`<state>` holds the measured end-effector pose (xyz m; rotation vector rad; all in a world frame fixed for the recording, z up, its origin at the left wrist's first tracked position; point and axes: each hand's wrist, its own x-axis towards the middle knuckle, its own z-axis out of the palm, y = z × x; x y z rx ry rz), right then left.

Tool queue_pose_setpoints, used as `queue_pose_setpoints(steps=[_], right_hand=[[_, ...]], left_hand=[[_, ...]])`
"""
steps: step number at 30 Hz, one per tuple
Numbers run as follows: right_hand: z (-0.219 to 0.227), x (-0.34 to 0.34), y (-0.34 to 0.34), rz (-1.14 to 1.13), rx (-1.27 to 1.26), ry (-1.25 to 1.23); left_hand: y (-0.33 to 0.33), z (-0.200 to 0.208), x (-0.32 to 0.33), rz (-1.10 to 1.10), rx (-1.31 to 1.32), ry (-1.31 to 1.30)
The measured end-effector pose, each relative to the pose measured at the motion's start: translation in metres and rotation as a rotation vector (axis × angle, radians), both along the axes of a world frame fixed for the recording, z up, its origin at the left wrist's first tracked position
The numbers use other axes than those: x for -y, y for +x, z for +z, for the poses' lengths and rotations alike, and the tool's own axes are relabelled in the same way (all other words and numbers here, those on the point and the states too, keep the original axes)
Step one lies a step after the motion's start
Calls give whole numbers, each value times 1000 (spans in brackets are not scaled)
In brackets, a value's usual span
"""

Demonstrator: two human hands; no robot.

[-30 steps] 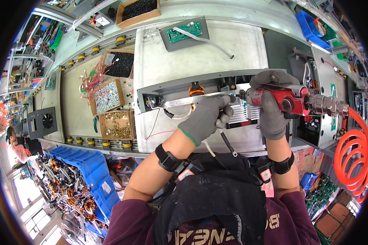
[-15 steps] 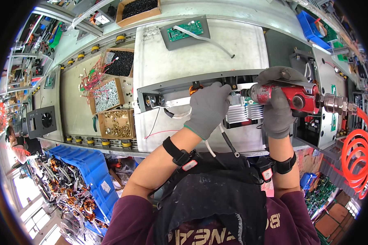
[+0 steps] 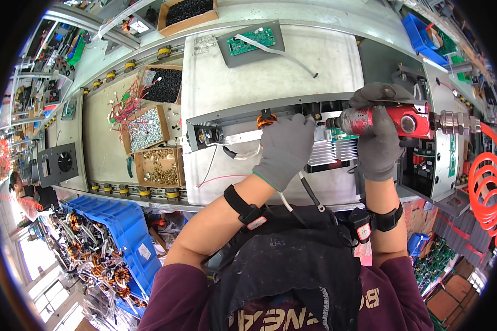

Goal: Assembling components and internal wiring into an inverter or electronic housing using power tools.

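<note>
The right hand's (image 3: 377, 150) fingers clasped the red driver (image 3: 417, 120), the left hand's (image 3: 285, 151) hold couldn't be told, and the open chassis (image 3: 232, 115) on the bench (image 3: 326, 80) looked part-assembled, coil (image 3: 267, 119) inside, circuit board (image 3: 250, 43) apart

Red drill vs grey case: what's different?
Colour: the drill is red and silver, the case grey. Size: the case is longer than the drill. Support: the right hand grips the drill; the case rests on the pale board. Both run roughly left to right.
</note>
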<state>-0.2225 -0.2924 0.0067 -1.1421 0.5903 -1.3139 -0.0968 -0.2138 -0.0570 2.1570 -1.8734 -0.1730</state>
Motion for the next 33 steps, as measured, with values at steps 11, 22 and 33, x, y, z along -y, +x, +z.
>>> queue_pose_setpoints(steps=[11, 22, 33], right_hand=[[2, 7, 1, 82, 6, 1], [11, -6, 16, 82, -301, -121], [-10, -5, 16, 115, -555, -209]], left_hand=[[-3, 10, 5, 64, -6, 152], [6, 10, 11, 60, -205, 159], [9, 10, 11, 97, -229, 208]])
